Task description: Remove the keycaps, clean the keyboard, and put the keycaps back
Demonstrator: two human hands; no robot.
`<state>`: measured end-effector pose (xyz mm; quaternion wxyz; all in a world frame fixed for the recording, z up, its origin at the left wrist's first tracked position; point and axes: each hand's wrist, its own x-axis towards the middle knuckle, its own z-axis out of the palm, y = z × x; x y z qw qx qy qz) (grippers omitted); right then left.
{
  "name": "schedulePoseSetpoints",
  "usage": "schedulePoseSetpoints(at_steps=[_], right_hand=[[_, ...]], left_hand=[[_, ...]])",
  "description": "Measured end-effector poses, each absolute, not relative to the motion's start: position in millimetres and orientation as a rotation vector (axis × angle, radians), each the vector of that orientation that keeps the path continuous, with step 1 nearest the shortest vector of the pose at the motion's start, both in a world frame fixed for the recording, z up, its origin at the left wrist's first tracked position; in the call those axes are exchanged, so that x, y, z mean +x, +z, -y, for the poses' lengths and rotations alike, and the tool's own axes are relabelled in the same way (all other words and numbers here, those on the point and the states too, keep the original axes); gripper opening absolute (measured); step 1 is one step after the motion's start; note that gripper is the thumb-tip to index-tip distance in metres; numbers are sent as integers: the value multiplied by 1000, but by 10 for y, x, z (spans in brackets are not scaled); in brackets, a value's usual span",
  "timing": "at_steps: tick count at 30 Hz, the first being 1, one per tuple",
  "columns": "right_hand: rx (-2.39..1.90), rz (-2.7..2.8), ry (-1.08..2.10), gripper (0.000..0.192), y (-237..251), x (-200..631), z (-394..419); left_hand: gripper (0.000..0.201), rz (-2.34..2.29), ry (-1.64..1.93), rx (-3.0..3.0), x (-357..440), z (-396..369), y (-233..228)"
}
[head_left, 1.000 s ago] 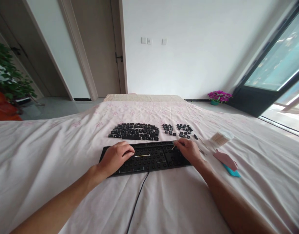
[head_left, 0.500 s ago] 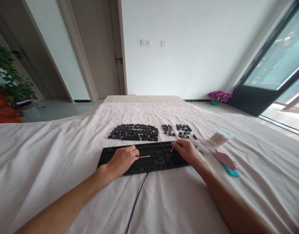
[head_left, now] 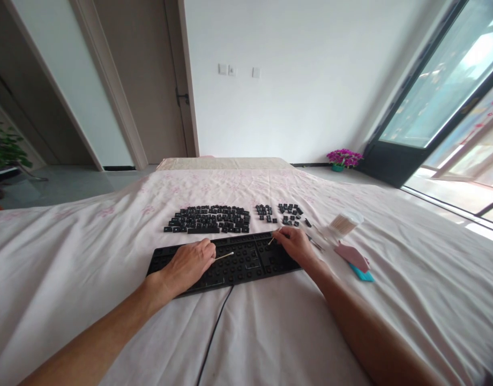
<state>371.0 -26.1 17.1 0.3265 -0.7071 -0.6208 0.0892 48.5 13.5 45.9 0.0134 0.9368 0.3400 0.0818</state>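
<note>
A black wired keyboard stripped of its keycaps (head_left: 246,260) lies across the middle of the bed (head_left: 69,279), which is covered by a pale pink floral sheet; its black cable (head_left: 214,332) runs off its near edge toward the near edge of the bed; the left hand (head_left: 186,264) rests on the left half of the keyboard, fingers pinched together on a thin white-tipped cotton swab (head_left: 224,255) that points right over the key wells; the right hand (head_left: 295,245) rests on the right end of the keyboard, fingers closed on a second cotton swab with a wooden stick (head_left: 273,239), held tilted at the keyboard's far edge; just beyond that far edge, loose black keycaps (head_left: 208,220) lie in tidy rows, with two smaller clusters to their right; toward the right edge of the bed, near the right hand, a clear round tub of cotton swabs (head_left: 343,224) lies tipped on its side, and just nearer a pink flat tool (head_left: 352,255) rests over a teal one (head_left: 363,275).
</note>
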Motion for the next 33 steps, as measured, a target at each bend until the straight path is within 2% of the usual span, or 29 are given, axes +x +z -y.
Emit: schedulePoseSetpoints(at_steps=[6, 10, 15, 19, 25, 28, 33], right_hand=[[-1869, 1601, 219, 33, 172, 3800, 264], [-1805, 1614, 395, 34, 187, 3762, 287], [-1727, 1615, 529, 33, 205, 3563, 299], [-1676, 1606, 587, 31, 229, 3455, 293], [-1757, 1620, 472, 29, 223, 3616, 296], [-1783, 1583, 405, 29, 240, 3712, 311], [-1684, 1583, 583, 31, 316, 3586, 370]], left_hand=[[13, -1323, 488, 2784, 204, -313, 487], [15, -1724, 600, 2506, -290, -607, 470], [21, -2068, 435, 2247, -896, -913, 321], [30, -2041, 402, 2185, -1110, -941, 205], [35, -1859, 711, 2256, -1078, -780, 59], [41, -1669, 664, 2197, -1026, -757, -36], [40, -1673, 565, 2260, -976, -799, -144]])
